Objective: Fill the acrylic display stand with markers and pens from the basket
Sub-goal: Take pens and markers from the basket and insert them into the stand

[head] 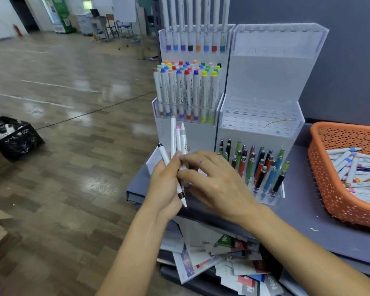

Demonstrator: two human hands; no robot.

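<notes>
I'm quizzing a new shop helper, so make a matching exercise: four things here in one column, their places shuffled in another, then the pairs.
1 orange basket
2 black crate
3 white markers
4 coloured pens

A on the floor
B lowest tier of the acrylic display stand
C gripped by the left hand
D right end of the table

Pairs: 1-D, 2-A, 3-C, 4-B

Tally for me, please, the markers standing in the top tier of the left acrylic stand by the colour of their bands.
Purple-band markers: 2
Blue-band markers: 2
Black-band marker: 1
Orange-band marker: 1
Red-band marker: 1
Teal-band marker: 1
Total: 8
</notes>
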